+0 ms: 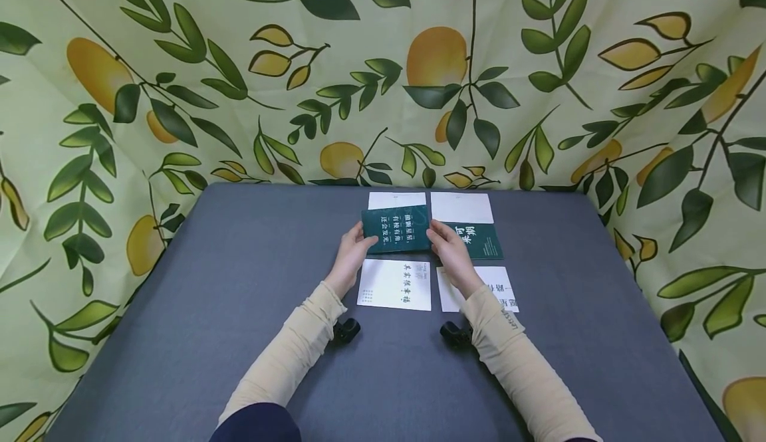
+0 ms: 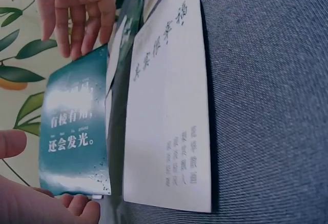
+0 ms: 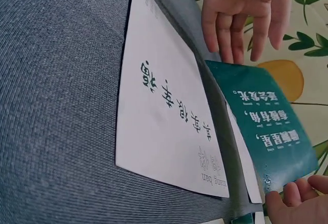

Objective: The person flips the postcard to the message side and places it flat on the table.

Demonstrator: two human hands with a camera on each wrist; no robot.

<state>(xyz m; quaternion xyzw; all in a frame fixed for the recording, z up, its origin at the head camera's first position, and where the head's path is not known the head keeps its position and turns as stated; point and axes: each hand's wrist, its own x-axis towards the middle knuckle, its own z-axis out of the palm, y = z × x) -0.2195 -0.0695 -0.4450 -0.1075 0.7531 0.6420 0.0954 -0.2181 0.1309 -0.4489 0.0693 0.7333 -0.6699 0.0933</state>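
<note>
A dark green card [image 1: 396, 229] with white characters is lifted just above the grey table [image 1: 239, 309], its short edges held between both hands. My left hand [image 1: 358, 240] pinches its left edge, and the left wrist view shows the thumb [image 2: 10, 143] above and fingertips under the green card [image 2: 72, 131]. My right hand [image 1: 437, 236] holds the right edge, with its fingertips [image 3: 297, 201] under a corner of the green card [image 3: 266, 131]. Below it lies a white card [image 1: 395, 284] printed with dark characters, also seen as the white card [image 2: 169, 116] and the white card [image 3: 164, 111].
More cards lie flat in a grid: two white ones at the back [image 1: 397, 200] [image 1: 461, 207], a second green card [image 1: 481, 240] on the right, and a white card [image 1: 487, 289] partly under my right forearm. A leaf-and-lemon cloth [image 1: 179, 96] hangs around the table.
</note>
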